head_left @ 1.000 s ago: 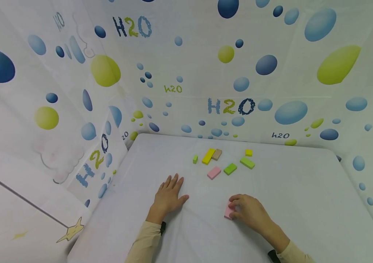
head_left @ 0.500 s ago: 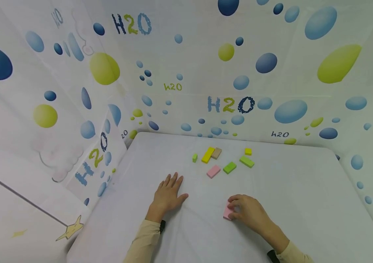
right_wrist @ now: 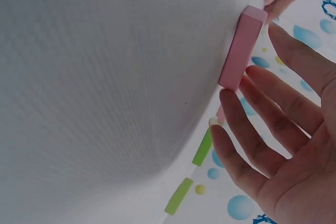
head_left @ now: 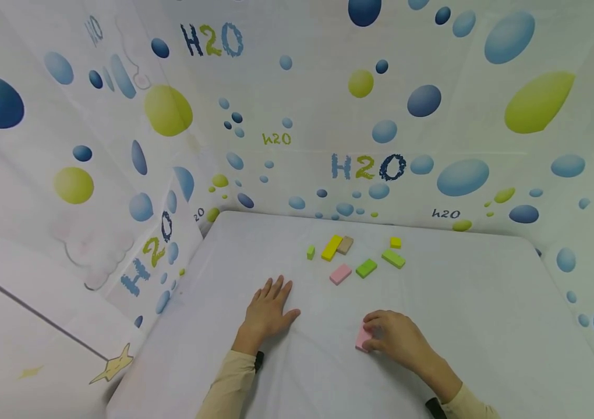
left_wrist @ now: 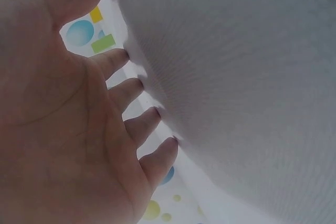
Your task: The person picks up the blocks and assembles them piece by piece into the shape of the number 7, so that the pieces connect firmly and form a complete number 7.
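Note:
My left hand [head_left: 268, 314] lies on the white table with its fingers straight and spread, holding nothing. In the left wrist view the palm of the left hand [left_wrist: 79, 108] faces the camera, fingertips on the cloth. My right hand [head_left: 399, 340] curves over a pink block [head_left: 363, 337] lying on the table, its thumb at the near end and fingers at the far end. The right wrist view shows the pink block [right_wrist: 242, 48] between the thumb and fingertips of the right hand [right_wrist: 283, 145].
Farther back lie another pink block [head_left: 340, 274], green blocks [head_left: 367, 268] [head_left: 393, 258], a small green block [head_left: 311, 252], a long yellow block [head_left: 331, 248] beside a tan block [head_left: 346, 245], and a small yellow block [head_left: 395, 242]. A printed curtain [head_left: 318, 105] hangs behind.

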The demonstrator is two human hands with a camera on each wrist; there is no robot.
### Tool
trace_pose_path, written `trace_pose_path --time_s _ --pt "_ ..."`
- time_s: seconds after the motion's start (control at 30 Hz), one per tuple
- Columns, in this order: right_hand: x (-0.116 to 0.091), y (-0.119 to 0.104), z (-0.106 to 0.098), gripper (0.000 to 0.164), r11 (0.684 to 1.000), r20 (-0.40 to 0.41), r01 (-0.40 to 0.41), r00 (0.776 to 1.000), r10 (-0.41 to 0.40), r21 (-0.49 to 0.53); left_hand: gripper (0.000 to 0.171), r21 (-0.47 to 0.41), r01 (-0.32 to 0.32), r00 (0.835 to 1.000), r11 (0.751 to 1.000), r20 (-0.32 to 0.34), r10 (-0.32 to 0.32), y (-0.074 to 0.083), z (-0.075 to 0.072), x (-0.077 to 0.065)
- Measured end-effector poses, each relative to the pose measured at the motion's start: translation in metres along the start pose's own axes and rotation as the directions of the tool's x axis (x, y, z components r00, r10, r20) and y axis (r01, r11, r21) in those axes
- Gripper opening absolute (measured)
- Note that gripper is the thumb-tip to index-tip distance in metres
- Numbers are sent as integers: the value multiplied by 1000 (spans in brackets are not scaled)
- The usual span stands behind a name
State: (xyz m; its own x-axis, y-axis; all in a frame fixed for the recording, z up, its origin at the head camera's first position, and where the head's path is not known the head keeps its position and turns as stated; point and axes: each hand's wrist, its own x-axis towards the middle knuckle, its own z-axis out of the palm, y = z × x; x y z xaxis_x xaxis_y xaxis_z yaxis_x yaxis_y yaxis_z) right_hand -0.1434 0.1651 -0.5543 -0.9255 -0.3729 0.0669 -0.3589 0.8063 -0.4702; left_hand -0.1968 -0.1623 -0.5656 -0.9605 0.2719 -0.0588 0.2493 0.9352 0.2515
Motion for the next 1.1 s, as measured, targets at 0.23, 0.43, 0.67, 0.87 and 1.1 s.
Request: trace_pose_path --time_s 0.23,0.43,0.67,0.87,1.1 --pt "7 6 -6 31 999 -36 12 999 -13 -32 76 4 -4 1000 1000 3 4 0 0 2" --pt "16 9 -15 31 999 -87 -36 996 34 -21 76 12 -2 1000 1000 -2 2 1 -2 2" --pt "26 9 -21 34 995 -86 -98 992 94 -34 76 5 3 1000 1000 2 -3 2 -2 0" --pt "33 11 -20 36 990 -111 -136 985 132 -28 75 -4 1 1000 1000 2 -1 3 -3 -1" --pt "46 20 -13 44 987 -158 -160 975 157 -6 75 -5 -1 1000 1000 -2 1 4 -3 -1"
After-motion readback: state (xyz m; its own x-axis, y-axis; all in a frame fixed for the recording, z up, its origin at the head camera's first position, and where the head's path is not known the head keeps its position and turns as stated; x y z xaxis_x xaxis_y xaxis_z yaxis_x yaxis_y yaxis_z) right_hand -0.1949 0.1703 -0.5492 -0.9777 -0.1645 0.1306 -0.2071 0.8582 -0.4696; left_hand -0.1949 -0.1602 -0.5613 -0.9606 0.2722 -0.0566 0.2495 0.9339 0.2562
